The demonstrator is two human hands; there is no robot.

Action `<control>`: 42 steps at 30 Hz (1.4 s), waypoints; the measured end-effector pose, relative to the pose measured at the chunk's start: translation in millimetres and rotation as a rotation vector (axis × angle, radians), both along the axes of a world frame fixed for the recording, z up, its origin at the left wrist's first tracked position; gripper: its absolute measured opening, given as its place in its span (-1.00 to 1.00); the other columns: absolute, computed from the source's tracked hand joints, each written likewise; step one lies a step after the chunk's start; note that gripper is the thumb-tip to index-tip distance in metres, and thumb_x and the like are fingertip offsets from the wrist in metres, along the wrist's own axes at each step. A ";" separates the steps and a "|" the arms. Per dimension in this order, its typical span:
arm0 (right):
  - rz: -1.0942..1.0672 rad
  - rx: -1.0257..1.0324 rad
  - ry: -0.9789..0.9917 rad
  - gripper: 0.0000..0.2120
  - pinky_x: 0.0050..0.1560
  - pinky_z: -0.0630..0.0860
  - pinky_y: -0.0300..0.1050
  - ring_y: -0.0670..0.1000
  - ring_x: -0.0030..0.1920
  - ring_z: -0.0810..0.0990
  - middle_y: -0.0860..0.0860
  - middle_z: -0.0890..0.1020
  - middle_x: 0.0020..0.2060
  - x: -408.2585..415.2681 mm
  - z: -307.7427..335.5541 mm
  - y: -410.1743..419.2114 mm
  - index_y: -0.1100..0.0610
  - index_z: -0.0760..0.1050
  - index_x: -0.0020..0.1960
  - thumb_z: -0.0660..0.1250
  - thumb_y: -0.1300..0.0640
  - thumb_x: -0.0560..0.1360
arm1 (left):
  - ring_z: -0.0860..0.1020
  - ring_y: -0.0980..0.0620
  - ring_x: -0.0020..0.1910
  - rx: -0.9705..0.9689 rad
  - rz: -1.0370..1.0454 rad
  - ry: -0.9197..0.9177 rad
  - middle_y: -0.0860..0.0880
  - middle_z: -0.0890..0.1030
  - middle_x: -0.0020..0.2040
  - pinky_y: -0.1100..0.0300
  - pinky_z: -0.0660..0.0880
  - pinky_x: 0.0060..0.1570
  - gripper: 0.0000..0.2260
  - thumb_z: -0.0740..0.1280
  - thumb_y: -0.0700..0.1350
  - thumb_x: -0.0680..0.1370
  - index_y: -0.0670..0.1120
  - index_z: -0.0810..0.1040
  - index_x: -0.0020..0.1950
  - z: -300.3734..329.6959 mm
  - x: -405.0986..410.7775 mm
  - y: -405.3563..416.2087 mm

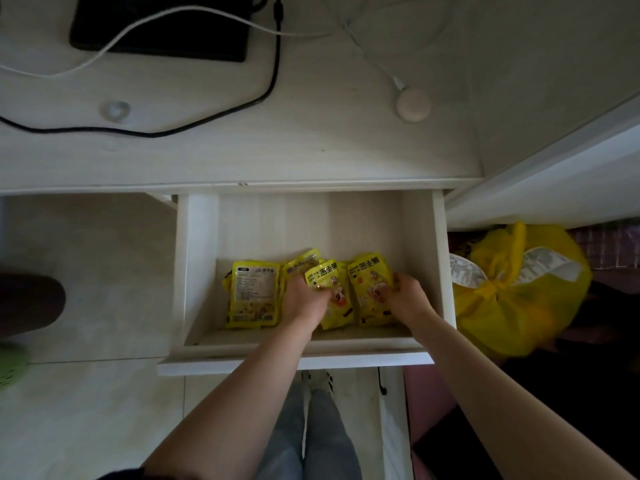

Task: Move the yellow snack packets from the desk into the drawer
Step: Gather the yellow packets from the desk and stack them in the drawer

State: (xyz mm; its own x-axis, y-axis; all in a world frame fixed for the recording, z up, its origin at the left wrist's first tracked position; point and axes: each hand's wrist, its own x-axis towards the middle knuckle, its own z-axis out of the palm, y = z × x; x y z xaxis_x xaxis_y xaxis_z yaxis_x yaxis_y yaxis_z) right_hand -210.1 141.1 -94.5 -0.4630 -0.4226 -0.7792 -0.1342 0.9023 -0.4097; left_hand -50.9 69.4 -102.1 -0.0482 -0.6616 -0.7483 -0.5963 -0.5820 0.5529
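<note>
both arms reach down into the open drawer (pixel 420 237), where the yellow snack packets (pixel 254 294) lie in a row along its front end. the left hand (pixel 304 299) has its fingers curled around a middle packet (pixel 323 278), and the right hand (pixel 410 296) pinches the edge of the rightmost packet (pixel 369 282). up on the desk (pixel 311 150) sit a black device (pixel 159 26), cables and a small round puck (pixel 413 106), and a yellow bag (pixel 519 296) lies beside the drawer.

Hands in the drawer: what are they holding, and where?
The left hand grips a yellow snack packet by its lower part; the right hand pinches another packet at its right edge, both in the drawer.
</note>
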 end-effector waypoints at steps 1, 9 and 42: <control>0.007 0.020 0.018 -0.74 0.03 0.57 0.02 0.12 -0.03 0.59 0.12 0.62 -0.01 -0.9 1.4 1.6 0.18 0.48 0.24 0.26 0.18 0.56 | 0.55 0.17 -0.21 -0.021 -0.027 -0.004 0.04 0.62 -0.01 0.32 0.45 -0.34 -0.70 0.43 -0.21 0.48 -0.04 0.50 0.17 0.7 2.4 0.0; 0.150 0.006 0.183 -0.70 -0.43 0.29 -0.26 -0.13 -0.36 0.39 0.05 0.52 -0.13 5.8 27.3 5.2 0.20 0.44 0.27 0.23 0.16 0.57 | 0.57 0.09 -0.02 -0.151 -0.276 -0.111 -0.09 0.52 0.34 0.27 0.50 -0.08 -0.56 0.37 -0.19 0.53 -0.14 0.42 0.40 29.9 23.3 2.4; 1.219 -0.642 0.176 -0.70 0.19 0.42 -0.06 0.11 0.17 0.51 0.11 0.55 0.15 311.9 183.4 -28.6 0.17 0.43 0.27 0.22 0.16 0.56 | 0.59 0.09 -0.06 -0.529 0.383 -0.154 0.09 0.64 -0.11 0.14 0.53 0.02 -0.80 0.31 -0.19 0.54 0.01 0.55 0.13 189.5 320.4 103.2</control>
